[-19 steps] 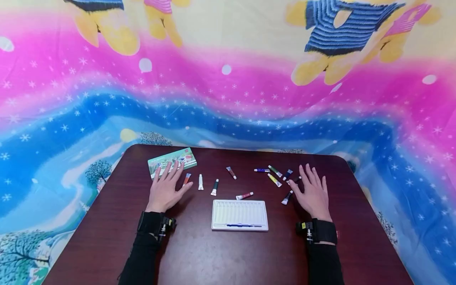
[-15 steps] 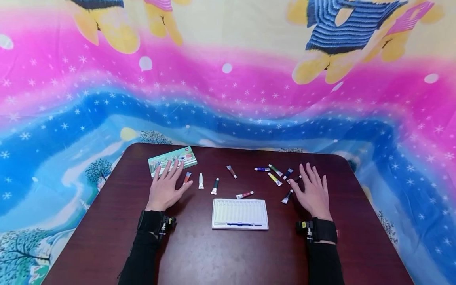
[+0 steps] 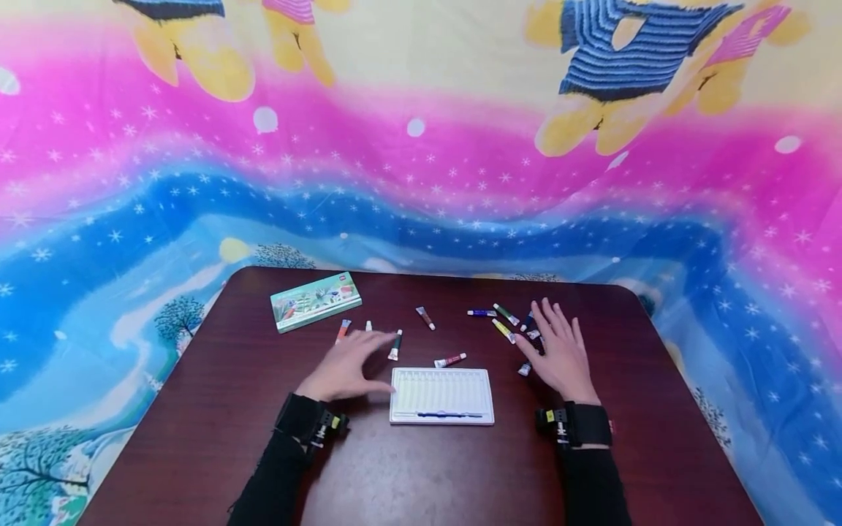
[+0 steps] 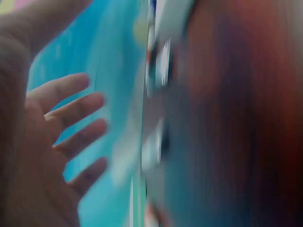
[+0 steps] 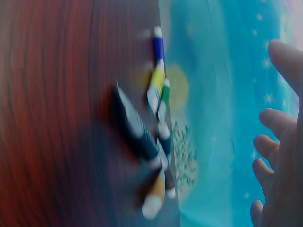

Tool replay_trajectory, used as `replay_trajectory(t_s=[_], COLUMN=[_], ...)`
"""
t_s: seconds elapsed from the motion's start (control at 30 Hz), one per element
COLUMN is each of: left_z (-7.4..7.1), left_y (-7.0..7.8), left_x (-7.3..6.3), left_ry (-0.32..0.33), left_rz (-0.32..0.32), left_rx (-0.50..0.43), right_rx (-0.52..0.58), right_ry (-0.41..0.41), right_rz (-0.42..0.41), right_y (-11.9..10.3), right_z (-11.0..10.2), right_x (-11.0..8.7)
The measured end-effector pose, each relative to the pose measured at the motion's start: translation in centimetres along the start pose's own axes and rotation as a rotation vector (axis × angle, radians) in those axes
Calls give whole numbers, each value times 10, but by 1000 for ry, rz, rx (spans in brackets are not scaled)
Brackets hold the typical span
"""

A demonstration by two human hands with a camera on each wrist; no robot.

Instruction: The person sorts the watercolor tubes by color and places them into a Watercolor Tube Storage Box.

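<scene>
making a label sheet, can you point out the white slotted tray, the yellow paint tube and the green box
White slotted tray [image 3: 441, 393], head view: bare slotted middle
Yellow paint tube [image 3: 503, 330], head view: yellow body
Green box [image 3: 316, 299], head view: printed top

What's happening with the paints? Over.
Left hand empty, partly hiding white paint tube. Right hand empty, near yellow paint tube. Blue paintbrush in white tray, no tubes.

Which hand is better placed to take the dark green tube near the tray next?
Probably the left hand: in the head view, it is close to the dark green tube, while the right hand is nearer the yellow tube.
</scene>
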State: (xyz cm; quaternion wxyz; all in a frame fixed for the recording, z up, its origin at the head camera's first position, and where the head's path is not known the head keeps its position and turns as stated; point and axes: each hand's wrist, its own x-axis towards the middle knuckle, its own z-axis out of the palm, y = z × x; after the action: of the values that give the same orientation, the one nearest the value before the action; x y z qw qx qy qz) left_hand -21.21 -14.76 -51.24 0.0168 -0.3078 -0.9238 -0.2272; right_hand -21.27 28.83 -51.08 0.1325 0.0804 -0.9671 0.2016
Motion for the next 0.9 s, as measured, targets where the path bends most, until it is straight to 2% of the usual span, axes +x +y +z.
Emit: replay_trajectory(t_s=[0.1,0.2,0.33,0.43,0.5,0.6,0.67,0.73,0.83,0.9], left_z=[6,12,16,18,19,20,19,18,16,16], left_y=[21,32,34,32,30,26,23,19,11,5], left_x=[5,7,5,3,2,1,1,3,6,8], left_ry=[-139,-219,-267,-287,-295,-299,-290,-241,-62,62], left_rz=[74,84,41,8,-12,-25,-21,-15,-53,-114], left_rx=[-41,-8,2,-27,-48,-77,-98,-105,-57,13], right_rx=[-4,42,170,265,309,340,353,360,384,389], right_ry=[-32,-75,-236,-383,-428,-443,-435,-436,-451,-460], right_rz=[-41,-113,-206,-209,-197,-188,-188,-186,-177,-171], right_y=[-16,-32,-51,-57,-57,-56,-55,-53,-51,-50], right_z=[6,14,26,35,39,43,44,45,46,46], right_x=[3,-2,-21,-36,-44,-48,-48,-46,-44,-44])
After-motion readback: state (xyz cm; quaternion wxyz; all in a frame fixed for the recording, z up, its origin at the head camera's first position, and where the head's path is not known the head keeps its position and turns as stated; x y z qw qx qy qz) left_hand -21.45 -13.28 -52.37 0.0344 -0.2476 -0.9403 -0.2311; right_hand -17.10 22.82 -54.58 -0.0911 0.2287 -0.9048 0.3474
